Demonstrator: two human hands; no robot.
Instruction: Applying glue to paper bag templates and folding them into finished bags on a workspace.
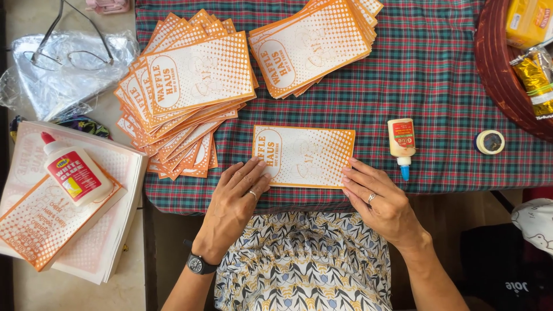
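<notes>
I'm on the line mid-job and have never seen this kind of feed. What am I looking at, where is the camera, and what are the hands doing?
There is no machine here: one camera worn on a person's head looks straight down at their own two bare hands over a table with a plaid cloth.

The left hand, with a wristwatch, and the right hand both rest flat with their fingertips on the lower corners of an orange and white paper bag. Neither grips anything.

Above lie two fanned piles of the same bags. Right of the bag lies a small glue bottle and a tape roll. At far left, a larger white glue bottle rests on a stack of printed sheets, with eyeglasses above.
</notes>
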